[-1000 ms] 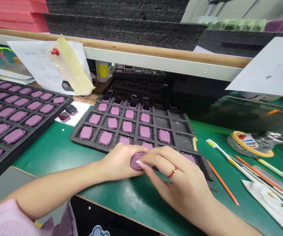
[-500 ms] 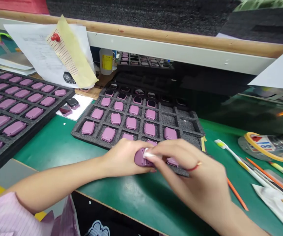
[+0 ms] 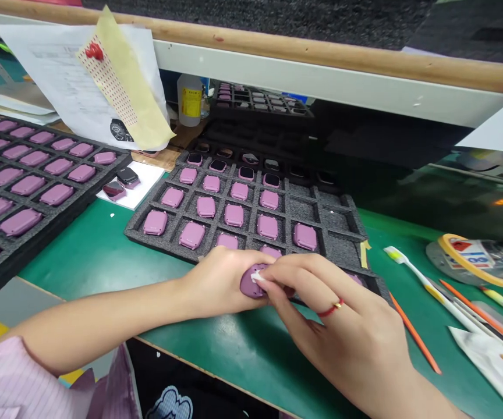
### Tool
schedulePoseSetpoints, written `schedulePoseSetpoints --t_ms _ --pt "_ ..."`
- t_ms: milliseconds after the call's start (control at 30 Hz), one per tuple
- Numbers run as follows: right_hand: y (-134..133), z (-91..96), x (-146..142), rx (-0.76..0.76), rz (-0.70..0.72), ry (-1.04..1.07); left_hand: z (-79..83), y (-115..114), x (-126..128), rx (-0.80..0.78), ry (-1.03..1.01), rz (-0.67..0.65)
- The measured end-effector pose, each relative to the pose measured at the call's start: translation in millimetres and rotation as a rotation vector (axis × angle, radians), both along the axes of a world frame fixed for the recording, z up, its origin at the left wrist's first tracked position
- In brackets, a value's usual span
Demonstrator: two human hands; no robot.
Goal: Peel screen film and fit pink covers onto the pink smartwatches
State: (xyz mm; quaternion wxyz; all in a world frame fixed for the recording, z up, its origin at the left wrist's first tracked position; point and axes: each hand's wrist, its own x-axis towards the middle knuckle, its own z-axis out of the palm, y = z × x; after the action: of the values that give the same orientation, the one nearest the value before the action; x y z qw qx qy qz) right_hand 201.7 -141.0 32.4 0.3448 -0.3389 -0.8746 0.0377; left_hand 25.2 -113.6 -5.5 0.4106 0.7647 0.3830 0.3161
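Observation:
My left hand point(image 3: 219, 282) grips a small purple watch case point(image 3: 251, 284) just in front of a black foam tray point(image 3: 341, 247). My right hand point(image 3: 334, 317), with a red ring on one finger, pinches at the top of the same case with thumb and forefinger, where something small and white shows. The tray holds several more purple cases point(image 3: 234, 214) in its pockets, some at the back lying screen up. Both hands hover low over the green mat point(image 3: 94, 256) near the bench's front edge.
A second foam tray point(image 3: 37, 233) full of purple cases lies at the left. Two dark-faced cases point(image 3: 121, 181) rest on a white card. At the right lie a toothbrush point(image 3: 413, 272), orange sticks point(image 3: 413, 334), a tape roll point(image 3: 470, 259). A bottle point(image 3: 189, 99) stands under the shelf.
The view has dipped and drifted slightly. My right hand's fingers have shifted on the case, which stays held in my left hand at the tray's front edge.

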Motion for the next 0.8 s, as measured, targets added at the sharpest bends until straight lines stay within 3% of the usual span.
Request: schedulePoseSetpoints --t_ms 433,800 --pt "-3.6 1.4 -0.3 -0.025 0.018 -0.042 -1.0 -1.5 0.7 0.014 0.047 -0.035" --pt "1.5 -1.4 -2.6 -0.027 -0.007 0.001 0.8 -3.7 1.2 0.005 0.030 0.013"
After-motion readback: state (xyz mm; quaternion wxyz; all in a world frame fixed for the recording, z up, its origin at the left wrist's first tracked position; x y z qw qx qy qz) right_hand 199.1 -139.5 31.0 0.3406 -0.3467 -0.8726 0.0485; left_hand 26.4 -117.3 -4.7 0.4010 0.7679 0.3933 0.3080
